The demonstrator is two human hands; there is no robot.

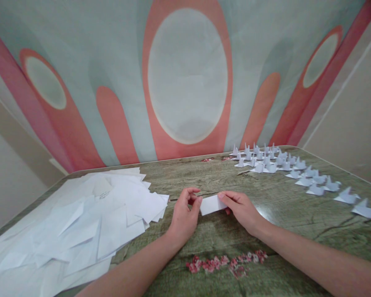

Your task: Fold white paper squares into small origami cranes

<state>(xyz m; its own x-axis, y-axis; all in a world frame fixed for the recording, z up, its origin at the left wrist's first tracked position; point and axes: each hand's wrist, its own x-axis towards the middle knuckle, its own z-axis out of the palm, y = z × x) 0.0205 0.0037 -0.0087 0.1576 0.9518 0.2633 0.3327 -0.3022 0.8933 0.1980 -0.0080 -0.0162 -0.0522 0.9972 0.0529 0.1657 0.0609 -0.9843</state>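
Observation:
A small folded strip of white paper (212, 205) is held above the table in front of me. My right hand (238, 207) pinches its right end, thumb on top and fingertips underneath. At the left end, my left hand (187, 211) has its thumb tip at the paper's edge. The index finger is curved above that thumb with a gap between them, and the other fingers are curled and partly hidden. Left of my left hand spreads a large pile of loose white paper sheets (80, 222).
Several folded white paper cranes (270, 167) stand in rows along the table's back right, reaching down its right side. The wood-patterned table (160, 264) has a printed pink blossom design (216, 264) near me. A coral and grey-green patterned backdrop (185, 152) rises behind it.

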